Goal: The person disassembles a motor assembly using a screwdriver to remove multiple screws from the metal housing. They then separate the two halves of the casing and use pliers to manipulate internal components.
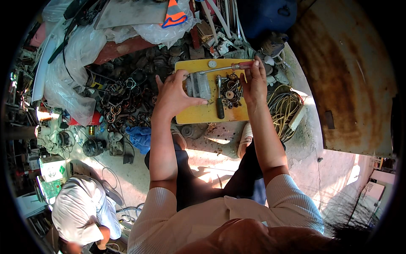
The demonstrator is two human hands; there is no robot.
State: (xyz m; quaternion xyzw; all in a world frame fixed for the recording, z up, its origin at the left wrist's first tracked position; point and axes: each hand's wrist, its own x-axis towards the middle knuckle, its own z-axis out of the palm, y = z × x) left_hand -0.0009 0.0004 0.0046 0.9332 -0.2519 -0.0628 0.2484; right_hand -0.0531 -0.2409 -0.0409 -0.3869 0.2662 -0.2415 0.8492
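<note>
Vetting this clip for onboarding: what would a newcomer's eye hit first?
Most likely the bright yellow board at upper centre, with small parts piled on it, and the red-handled screwdriver in the right hand. Then perhaps the big rust-stained panel at upper right and the orange, blue-edged piece at the top.

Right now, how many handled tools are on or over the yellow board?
2: a red-handled screwdriver in the right hand and a black-handled tool lying on the yellow board. The loose parts may hide others.
</note>
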